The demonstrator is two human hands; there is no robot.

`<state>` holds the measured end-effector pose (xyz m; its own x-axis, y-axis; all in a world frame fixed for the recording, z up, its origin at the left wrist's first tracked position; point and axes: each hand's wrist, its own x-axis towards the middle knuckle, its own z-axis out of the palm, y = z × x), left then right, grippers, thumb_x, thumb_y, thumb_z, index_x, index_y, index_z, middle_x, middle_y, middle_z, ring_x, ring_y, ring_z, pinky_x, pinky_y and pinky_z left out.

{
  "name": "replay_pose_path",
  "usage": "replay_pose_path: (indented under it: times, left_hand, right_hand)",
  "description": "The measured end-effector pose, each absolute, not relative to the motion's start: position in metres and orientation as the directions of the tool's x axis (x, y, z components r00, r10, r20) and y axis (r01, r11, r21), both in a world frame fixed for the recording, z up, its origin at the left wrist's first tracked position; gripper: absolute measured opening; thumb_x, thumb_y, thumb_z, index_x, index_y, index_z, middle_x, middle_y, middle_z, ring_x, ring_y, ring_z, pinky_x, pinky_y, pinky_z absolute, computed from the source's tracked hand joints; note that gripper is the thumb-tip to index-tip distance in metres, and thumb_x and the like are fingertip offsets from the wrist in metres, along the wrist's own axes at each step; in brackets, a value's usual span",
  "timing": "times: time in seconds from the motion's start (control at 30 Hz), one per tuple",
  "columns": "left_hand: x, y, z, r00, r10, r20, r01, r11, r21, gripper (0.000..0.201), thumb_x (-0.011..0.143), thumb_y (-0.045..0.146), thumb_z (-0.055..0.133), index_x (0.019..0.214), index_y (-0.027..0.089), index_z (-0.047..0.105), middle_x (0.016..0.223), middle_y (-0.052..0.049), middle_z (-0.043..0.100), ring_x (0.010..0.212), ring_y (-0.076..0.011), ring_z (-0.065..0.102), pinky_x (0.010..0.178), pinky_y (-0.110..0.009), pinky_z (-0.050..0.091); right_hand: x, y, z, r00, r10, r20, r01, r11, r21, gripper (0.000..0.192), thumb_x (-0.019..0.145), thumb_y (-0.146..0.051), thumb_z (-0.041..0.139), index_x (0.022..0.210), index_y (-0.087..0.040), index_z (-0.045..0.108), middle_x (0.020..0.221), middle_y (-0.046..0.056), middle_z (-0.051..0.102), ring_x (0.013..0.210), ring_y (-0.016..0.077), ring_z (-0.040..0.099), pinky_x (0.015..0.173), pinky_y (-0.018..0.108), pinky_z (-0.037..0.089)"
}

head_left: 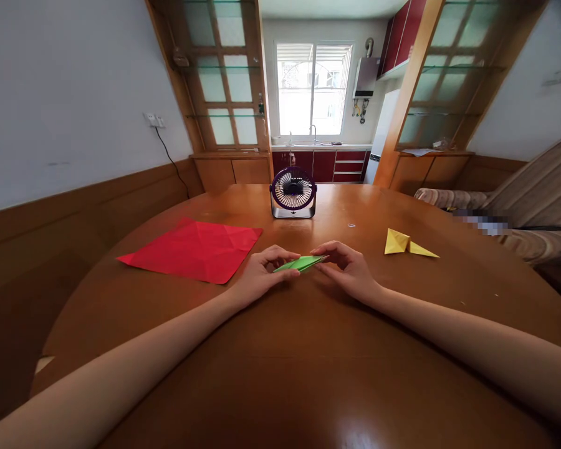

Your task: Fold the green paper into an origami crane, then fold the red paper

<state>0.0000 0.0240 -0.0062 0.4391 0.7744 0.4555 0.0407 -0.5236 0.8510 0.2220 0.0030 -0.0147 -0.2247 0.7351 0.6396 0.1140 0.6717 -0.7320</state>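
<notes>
Between my two hands is a piece of folded green paper (301, 264), narrow and layered, held just above the middle of the table. My left hand (267, 267) pinches its left end, thumb along the near side and fingers behind. At the other end, the thumb and fingers of my right hand (346, 267) close on the thin right tip. A creased red paper sheet (201, 249) lies spread out to the left of my left hand. Off to the right sits a folded yellow paper piece (402, 243) with pointed ends.
A small purple fan (293, 192) on a stand is beyond my hands on the brown round-edged table (280, 374). A striped armchair (533, 193) stands at the right. Behind are glass shelves and a kitchen window (314, 90).
</notes>
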Motion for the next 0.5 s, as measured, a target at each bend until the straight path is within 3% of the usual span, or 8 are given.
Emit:
replay_pose_path:
  times: [0.13, 0.23, 0.37, 0.5]
  left_hand:
    - [-0.0002, 0.0259, -0.0097, 0.446, 0.796, 0.410, 0.005, -0.460, 0.888, 0.034, 0.068, 0.033, 0.081, 0.099, 0.023, 0.074, 0.094, -0.003, 0.066, 0.090, -0.0177, 0.062, 0.083, -0.033, 0.050]
    - [-0.0005, 0.0248, -0.0106, 0.416, 0.779, 0.470, 0.046, -0.534, 0.844, 0.025, 0.074, 0.033, 0.077, 0.097, 0.022, 0.074, 0.090, -0.003, 0.065, 0.085, -0.0165, 0.062, 0.077, -0.031, 0.050]
    - [-0.0026, 0.0224, -0.0132, 0.369, 0.682, 0.632, 0.245, -0.727, 0.642, 0.015, 0.083, 0.031, 0.069, 0.096, 0.025, 0.074, 0.088, -0.003, 0.064, 0.081, -0.0149, 0.060, 0.070, -0.028, 0.048]
    - [-0.0048, 0.0212, -0.0153, 0.378, 0.522, 0.765, 0.371, -0.842, 0.391, 0.011, 0.086, 0.026, 0.066, 0.095, 0.025, 0.072, 0.089, -0.003, 0.064, 0.087, -0.0159, 0.059, 0.075, -0.029, 0.047]
  right_hand:
    - [0.2215, 0.0027, -0.0140, -0.224, 0.732, 0.643, 0.122, 0.676, -0.727, 0.021, 0.083, -0.035, 0.070, 0.097, -0.021, 0.063, 0.097, 0.005, 0.067, 0.090, 0.0178, 0.066, 0.084, 0.036, 0.057]
    - [0.2221, 0.0026, -0.0136, -0.225, 0.733, 0.642, 0.134, 0.676, -0.725, 0.021, 0.082, -0.035, 0.070, 0.097, -0.021, 0.063, 0.098, 0.005, 0.067, 0.091, 0.0181, 0.065, 0.084, 0.037, 0.055]
    - [0.2240, 0.0025, -0.0123, -0.260, 0.724, 0.639, 0.143, 0.683, -0.716, 0.022, 0.084, -0.035, 0.069, 0.101, -0.021, 0.063, 0.100, 0.006, 0.067, 0.094, 0.0185, 0.064, 0.086, 0.037, 0.053]
    - [0.2243, 0.0023, -0.0107, -0.260, 0.701, 0.664, 0.180, 0.711, -0.680, 0.020, 0.085, -0.035, 0.067, 0.100, -0.022, 0.065, 0.098, 0.005, 0.067, 0.094, 0.0184, 0.062, 0.086, 0.037, 0.051]
